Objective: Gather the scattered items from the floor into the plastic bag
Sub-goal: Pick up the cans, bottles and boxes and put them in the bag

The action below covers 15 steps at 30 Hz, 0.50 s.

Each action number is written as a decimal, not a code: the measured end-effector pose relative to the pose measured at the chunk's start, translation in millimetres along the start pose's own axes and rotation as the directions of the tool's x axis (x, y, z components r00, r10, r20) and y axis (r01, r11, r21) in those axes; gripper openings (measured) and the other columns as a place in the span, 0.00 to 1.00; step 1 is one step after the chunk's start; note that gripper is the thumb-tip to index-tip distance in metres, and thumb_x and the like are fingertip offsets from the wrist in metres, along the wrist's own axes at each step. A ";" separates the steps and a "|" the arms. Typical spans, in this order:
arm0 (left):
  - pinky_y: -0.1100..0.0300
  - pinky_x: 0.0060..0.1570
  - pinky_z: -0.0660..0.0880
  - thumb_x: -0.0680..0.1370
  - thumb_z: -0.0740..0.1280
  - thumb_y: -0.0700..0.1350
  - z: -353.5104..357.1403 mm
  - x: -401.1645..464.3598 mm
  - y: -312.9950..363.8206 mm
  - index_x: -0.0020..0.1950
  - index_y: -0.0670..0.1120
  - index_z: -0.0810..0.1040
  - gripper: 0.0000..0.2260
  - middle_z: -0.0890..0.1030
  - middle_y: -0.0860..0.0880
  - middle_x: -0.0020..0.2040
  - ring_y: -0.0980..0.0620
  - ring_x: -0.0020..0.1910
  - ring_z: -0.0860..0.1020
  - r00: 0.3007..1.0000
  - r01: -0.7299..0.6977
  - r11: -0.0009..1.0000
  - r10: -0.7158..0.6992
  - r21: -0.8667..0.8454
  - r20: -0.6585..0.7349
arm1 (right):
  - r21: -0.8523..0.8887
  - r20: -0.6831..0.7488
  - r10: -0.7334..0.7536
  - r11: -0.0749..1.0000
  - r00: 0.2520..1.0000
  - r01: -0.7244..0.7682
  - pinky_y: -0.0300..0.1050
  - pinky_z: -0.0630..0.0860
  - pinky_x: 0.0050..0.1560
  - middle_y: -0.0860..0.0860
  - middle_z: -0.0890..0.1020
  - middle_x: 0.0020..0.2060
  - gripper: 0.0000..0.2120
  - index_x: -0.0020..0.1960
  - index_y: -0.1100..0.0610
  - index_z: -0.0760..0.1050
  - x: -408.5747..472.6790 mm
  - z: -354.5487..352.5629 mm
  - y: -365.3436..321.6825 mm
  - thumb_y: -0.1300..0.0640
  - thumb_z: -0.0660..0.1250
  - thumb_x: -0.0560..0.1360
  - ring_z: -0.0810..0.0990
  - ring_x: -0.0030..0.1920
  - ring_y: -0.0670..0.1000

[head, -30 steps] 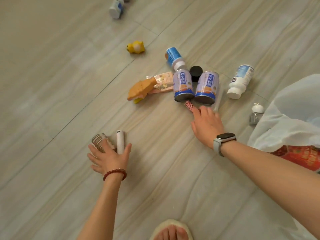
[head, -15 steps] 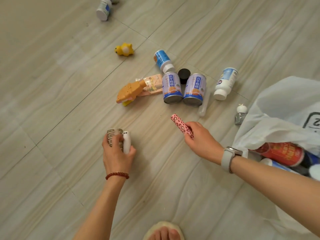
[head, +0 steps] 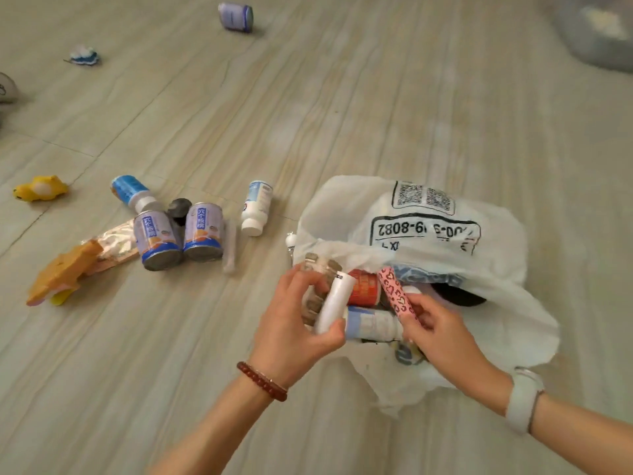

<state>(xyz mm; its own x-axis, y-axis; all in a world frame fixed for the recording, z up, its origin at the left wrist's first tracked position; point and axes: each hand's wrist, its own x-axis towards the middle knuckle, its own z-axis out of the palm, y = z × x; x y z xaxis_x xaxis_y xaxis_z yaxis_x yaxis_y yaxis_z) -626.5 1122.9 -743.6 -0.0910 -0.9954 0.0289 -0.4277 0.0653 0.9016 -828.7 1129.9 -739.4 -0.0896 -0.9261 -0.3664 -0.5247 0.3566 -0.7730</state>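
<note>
Floor [head: 376, 97], pale wood-grain tile, items left to right.
Yellow toy [head: 40, 193], far left, lying alone.
Orange sponge-like piece [head: 63, 272] against a foil packet [head: 114, 240].
Two blue-labelled cans [head: 181, 234] on their sides, touching; a blue-capped bottle [head: 132, 193] behind them, a white bottle [head: 256, 207] just to their right.
Left hand [head: 291, 323], beaded bracelet at the wrist: grip clamped on a white tube [head: 335, 303] and a ribbed glass jar [head: 318, 269], held at the bag's mouth.
Right hand [head: 442, 334], watch at the wrist: grip pinched on a pink leopard-print stick [head: 395, 293], held over the bag's opening.
White plastic bag [head: 462, 269], open on the floor, already holding a red can [head: 364, 286] and other containers.
</note>
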 end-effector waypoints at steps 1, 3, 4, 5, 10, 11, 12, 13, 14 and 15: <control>0.76 0.41 0.67 0.60 0.65 0.55 13.3 5.2 6.8 0.45 0.58 0.67 0.16 0.70 0.60 0.51 0.61 0.47 0.71 0.996 -0.053 0.998 0.050 0.035 0.077 | 0.033 -0.048 0.072 0.997 0.996 -0.070 0.33 0.73 0.36 0.45 0.79 0.36 0.09 0.53 0.54 0.76 -4.3 -9.3 13.6 0.63 0.63 0.75 0.77 0.33 0.42; 0.77 0.41 0.66 0.60 0.63 0.57 38.6 12.2 17.1 0.48 0.59 0.65 0.18 0.68 0.60 0.55 0.62 0.50 0.70 0.968 -0.153 0.982 0.126 0.111 0.216 | 0.120 -0.103 0.245 0.965 0.964 -0.232 0.39 0.70 0.34 0.50 0.78 0.34 0.07 0.52 0.57 0.76 -10.0 -23.2 38.6 0.62 0.62 0.75 0.74 0.32 0.48; 0.75 0.40 0.67 0.60 0.62 0.57 50.2 14.0 20.4 0.49 0.59 0.64 0.19 0.68 0.59 0.57 0.61 0.49 0.71 0.951 -0.186 0.972 0.141 0.146 0.276 | 0.151 -0.116 0.316 0.943 0.942 -0.297 0.42 0.70 0.34 0.51 0.77 0.32 0.07 0.50 0.58 0.76 -10.3 -28.6 49.0 0.62 0.61 0.76 0.73 0.32 0.50; 0.72 0.41 0.69 0.60 0.63 0.57 61.4 14.3 22.5 0.49 0.58 0.64 0.19 0.68 0.57 0.60 0.60 0.49 0.72 0.932 -0.219 0.959 0.152 0.177 0.330 | 0.169 -0.126 0.362 0.925 0.924 -0.339 0.43 0.71 0.35 0.52 0.76 0.31 0.07 0.50 0.59 0.77 -8.7 -33.7 56.6 0.61 0.61 0.76 0.73 0.33 0.51; 0.61 0.41 0.69 0.65 0.69 0.48 107.8 13.6 26.7 0.52 0.56 0.66 0.19 0.65 0.47 0.68 0.43 0.49 0.77 0.810 -0.416 0.861 0.205 0.292 0.550 | 0.196 -0.060 0.311 0.935 0.948 -0.294 0.43 0.72 0.57 0.52 0.77 0.54 0.19 0.67 0.55 0.66 7.0 -57.0 71.6 0.56 0.62 0.77 0.78 0.53 0.50; 0.60 0.42 0.70 0.66 0.68 0.48 115.5 14.9 28.1 0.53 0.57 0.65 0.19 0.64 0.46 0.69 0.42 0.51 0.76 0.787 -0.456 0.832 0.211 0.316 0.580 | 0.108 -0.076 0.280 0.956 0.957 -0.271 0.41 0.68 0.59 0.51 0.75 0.58 0.21 0.70 0.56 0.64 6.6 -60.9 75.8 0.57 0.61 0.77 0.75 0.60 0.50; 0.57 0.45 0.71 0.67 0.67 0.48 122.5 16.5 30.1 0.56 0.56 0.66 0.19 0.61 0.45 0.71 0.41 0.54 0.74 0.762 -0.491 0.799 0.201 0.347 0.615 | 0.024 -0.126 0.234 0.972 0.964 -0.233 0.40 0.67 0.60 0.52 0.74 0.61 0.22 0.70 0.57 0.63 4.1 -64.8 81.2 0.58 0.60 0.77 0.72 0.64 0.51; 0.55 0.49 0.72 0.69 0.66 0.49 129.4 18.6 32.0 0.59 0.55 0.66 0.20 0.58 0.45 0.72 0.41 0.58 0.72 0.737 -0.523 0.763 0.181 0.380 0.652 | -0.051 -0.199 0.182 0.979 0.963 -0.195 0.42 0.67 0.61 0.53 0.73 0.62 0.21 0.69 0.58 0.64 -0.6 -69.5 87.9 0.60 0.61 0.77 0.70 0.66 0.53; 0.54 0.52 0.72 0.70 0.65 0.49 136.0 21.1 32.8 0.61 0.55 0.66 0.21 0.56 0.45 0.73 0.41 0.60 0.70 0.711 -0.557 0.727 0.168 0.401 0.683 | -0.122 -0.285 0.124 0.979 0.950 -0.164 0.44 0.68 0.61 0.54 0.73 0.63 0.21 0.68 0.59 0.65 -6.3 -75.2 95.3 0.60 0.61 0.76 0.70 0.65 0.55; 0.53 0.53 0.73 0.70 0.64 0.49 142.0 23.6 33.1 0.62 0.55 0.65 0.21 0.55 0.45 0.74 0.41 0.61 0.69 0.685 -0.592 0.694 0.167 0.409 0.709 | -0.197 -0.366 0.072 0.968 0.928 -0.153 0.47 0.68 0.61 0.56 0.72 0.62 0.20 0.66 0.60 0.66 -11.3 -82.8 102.2 0.61 0.63 0.75 0.71 0.64 0.57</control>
<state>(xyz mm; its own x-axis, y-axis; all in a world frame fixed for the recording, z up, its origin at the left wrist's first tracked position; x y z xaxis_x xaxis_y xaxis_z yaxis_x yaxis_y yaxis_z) -770.6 1111.4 -774.4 -0.7713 -0.6219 -0.1354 -0.6108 0.6633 0.4325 -951.5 1166.6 -771.4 -0.4307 -0.8785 -0.2067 -0.6612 0.4630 -0.5903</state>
